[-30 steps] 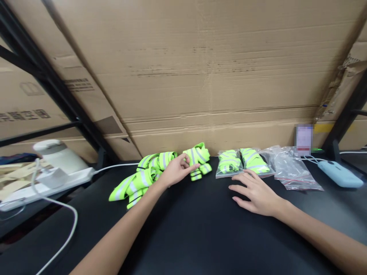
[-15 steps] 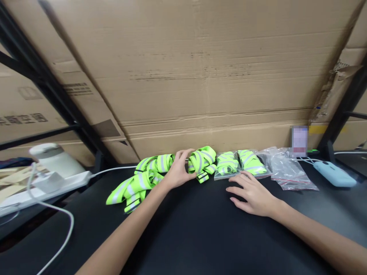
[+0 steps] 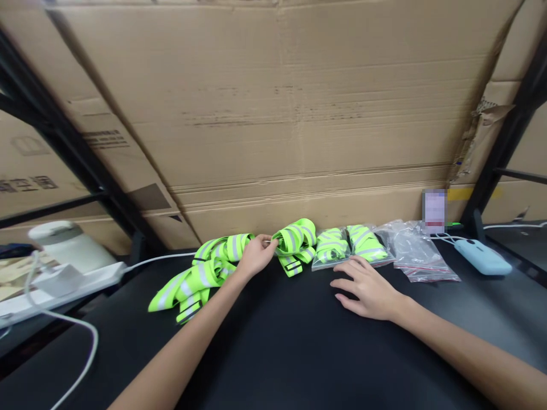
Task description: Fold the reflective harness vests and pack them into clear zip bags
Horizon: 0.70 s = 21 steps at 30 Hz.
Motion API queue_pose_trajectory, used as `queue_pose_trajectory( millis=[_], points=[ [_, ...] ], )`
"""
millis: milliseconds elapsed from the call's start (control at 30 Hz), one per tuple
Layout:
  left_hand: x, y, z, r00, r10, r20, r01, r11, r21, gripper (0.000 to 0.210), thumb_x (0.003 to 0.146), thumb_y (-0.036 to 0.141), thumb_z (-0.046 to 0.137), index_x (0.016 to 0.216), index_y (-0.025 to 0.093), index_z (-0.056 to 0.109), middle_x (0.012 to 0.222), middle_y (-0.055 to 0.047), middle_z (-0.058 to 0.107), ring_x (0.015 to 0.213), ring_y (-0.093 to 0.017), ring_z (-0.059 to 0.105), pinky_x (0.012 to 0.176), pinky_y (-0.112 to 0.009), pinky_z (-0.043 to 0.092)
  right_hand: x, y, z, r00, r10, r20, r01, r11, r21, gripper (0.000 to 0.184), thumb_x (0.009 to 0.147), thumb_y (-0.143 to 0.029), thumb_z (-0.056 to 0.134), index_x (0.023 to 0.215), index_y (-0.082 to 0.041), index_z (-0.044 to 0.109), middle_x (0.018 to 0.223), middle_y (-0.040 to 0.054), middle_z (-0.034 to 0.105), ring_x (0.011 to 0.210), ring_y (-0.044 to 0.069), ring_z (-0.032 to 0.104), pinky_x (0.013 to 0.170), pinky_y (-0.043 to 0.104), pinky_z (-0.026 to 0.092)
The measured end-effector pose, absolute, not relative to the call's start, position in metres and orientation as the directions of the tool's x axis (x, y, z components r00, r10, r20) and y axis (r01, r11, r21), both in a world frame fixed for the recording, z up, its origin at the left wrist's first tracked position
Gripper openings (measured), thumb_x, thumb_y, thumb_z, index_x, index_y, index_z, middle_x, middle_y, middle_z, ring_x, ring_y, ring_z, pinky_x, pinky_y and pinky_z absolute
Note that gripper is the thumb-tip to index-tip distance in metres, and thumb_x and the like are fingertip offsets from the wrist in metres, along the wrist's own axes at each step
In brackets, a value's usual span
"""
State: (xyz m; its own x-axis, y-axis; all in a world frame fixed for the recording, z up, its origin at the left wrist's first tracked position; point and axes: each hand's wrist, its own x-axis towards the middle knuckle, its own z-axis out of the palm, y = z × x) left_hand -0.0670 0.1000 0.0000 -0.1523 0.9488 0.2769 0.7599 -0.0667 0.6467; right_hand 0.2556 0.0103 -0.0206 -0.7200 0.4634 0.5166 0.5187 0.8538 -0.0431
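Note:
My left hand is closed in a pinch at the left edge of a coiled neon-yellow reflective strap with silver stripes. A buckle end of that strap lies on the table just in front. Left of the hand, more loosely bundled reflective straps lie, partly behind my wrist. My right hand hovers or rests, I cannot tell which, over the black table with its fingers spread and holding nothing. Its fingertips are near two clear bags, a left one and a right one, each with a folded strap inside.
Clear zip bags lie right of the packed ones, beside a light-blue device and a propped, blurred screen. Cardboard stands behind. At left are a white power strip, a white cable and a white bottle.
My left hand's fingers, spread around the coiled strap before, have drawn back left and closed together at its edge. The right hand has stayed nearly still. The view has shifted slightly.

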Motion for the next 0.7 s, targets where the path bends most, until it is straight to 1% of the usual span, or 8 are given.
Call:
queue_pose_trajectory(
  millis=[133, 233, 367, 433, 500, 600, 633, 700],
  points=[
    [-0.061, 0.103, 0.021, -0.188, 0.97, 0.151, 0.746, 0.042, 0.665, 0.035, 0.071, 0.05, 0.058, 0.055, 0.02, 0.059, 0.047, -0.004, 0.057, 0.054, -0.026, 0.061, 0.053, -0.031, 0.043, 0.26, 0.01, -0.018, -0.707, 0.473, 0.526, 0.532, 0.846, -0.047, 0.02, 0.097, -0.027, 0.058, 0.107, -0.018, 0.073, 0.117, 0.0132, 0.066, 0.116, 0.025, 0.061, 0.11, 0.05, 0.038],
    [-0.055, 0.11, 0.053, -0.239, 0.959, 0.154, 0.717, 0.068, 0.693, 0.034, 0.072, 0.049, 0.058, 0.054, 0.02, 0.057, 0.046, -0.003, 0.055, 0.054, -0.025, 0.058, 0.052, -0.03, 0.04, 0.263, 0.01, -0.015, -0.703, 0.478, 0.527, 0.535, 0.843, -0.051, 0.02, 0.097, -0.028, 0.058, 0.105, -0.018, 0.074, 0.117, 0.0131, 0.066, 0.113, 0.025, 0.06, 0.108, 0.048, 0.041],
    [-0.049, 0.122, 0.127, -0.306, 0.916, 0.26, 0.626, -0.012, 0.78, 0.035, 0.086, 0.05, 0.048, 0.072, 0.019, 0.055, 0.058, -0.004, 0.059, 0.071, -0.025, 0.06, 0.06, -0.031, 0.043, 0.264, 0.01, -0.014, -0.695, 0.483, 0.533, 0.533, 0.843, -0.071, 0.021, 0.097, -0.029, 0.058, 0.104, -0.019, 0.075, 0.117, 0.0134, 0.066, 0.111, 0.026, 0.06, 0.105, 0.047, 0.043],
    [-0.043, 0.126, 0.172, -0.298, 0.905, 0.302, 0.547, -0.098, 0.832, 0.041, 0.097, 0.054, 0.033, 0.09, 0.018, 0.052, 0.071, -0.004, 0.066, 0.077, -0.022, 0.063, 0.065, -0.031, 0.046, 0.264, 0.01, -0.015, -0.689, 0.485, 0.539, 0.529, 0.844, -0.084, 0.021, 0.097, -0.029, 0.058, 0.104, -0.019, 0.074, 0.116, 0.0134, 0.066, 0.112, 0.026, 0.06, 0.105, 0.047, 0.043],
    [-0.034, 0.127, 0.214, -0.233, 0.917, 0.324, 0.462, -0.189, 0.866, 0.051, 0.1, 0.064, 0.021, 0.1, 0.02, 0.047, 0.084, -0.004, 0.071, 0.084, -0.021, 0.066, 0.07, -0.033, 0.048, 0.264, 0.011, -0.016, -0.684, 0.484, 0.546, 0.526, 0.846, -0.091, 0.021, 0.098, -0.03, 0.058, 0.104, -0.018, 0.074, 0.115, 0.0134, 0.067, 0.111, 0.026, 0.061, 0.104, 0.046, 0.042],
    [-0.012, 0.119, 0.258, -0.159, 0.901, 0.403, 0.346, -0.332, 0.878, 0.06, 0.088, 0.081, 0.044, 0.1, 0.023, 0.052, 0.1, -0.004, 0.073, 0.102, -0.022, 0.066, 0.075, -0.034, 0.046, 0.265, 0.012, -0.015, -0.677, 0.484, 0.555, 0.525, 0.846, -0.098, 0.021, 0.098, -0.03, 0.057, 0.104, -0.018, 0.074, 0.114, 0.0132, 0.067, 0.109, 0.025, 0.061, 0.104, 0.046, 0.042],
    [-0.002, 0.114, 0.266, -0.161, 0.865, 0.475, 0.318, -0.41, 0.855, 0.058, 0.087, 0.079, 0.05, 0.106, 0.024, 0.052, 0.109, -0.004, 0.073, 0.105, -0.022, 0.065, 0.076, -0.033, 0.045, 0.266, 0.012, -0.014, -0.675, 0.486, 0.554, 0.524, 0.845, -0.102, 0.022, 0.098, -0.03, 0.057, 0.104, -0.018, 0.074, 0.114, 0.0131, 0.067, 0.109, 0.025, 0.061, 0.104, 0.046, 0.042],
    [0.018, 0.098, 0.27, -0.181, 0.804, 0.567, 0.318, -0.498, 0.807, 0.059, 0.092, 0.074, 0.047, 0.125, 0.025, 0.045, 0.122, -0.005, 0.069, 0.105, -0.023, 0.065, 0.076, -0.033, 0.046, 0.267, 0.011, -0.013, -0.67, 0.495, 0.554, 0.525, 0.843, -0.118, 0.023, 0.099, -0.032, 0.056, 0.109, -0.018, 0.072, 0.114, 0.013, 0.067, 0.107, 0.025, 0.062, 0.103, 0.045, 0.042]
  ],
)
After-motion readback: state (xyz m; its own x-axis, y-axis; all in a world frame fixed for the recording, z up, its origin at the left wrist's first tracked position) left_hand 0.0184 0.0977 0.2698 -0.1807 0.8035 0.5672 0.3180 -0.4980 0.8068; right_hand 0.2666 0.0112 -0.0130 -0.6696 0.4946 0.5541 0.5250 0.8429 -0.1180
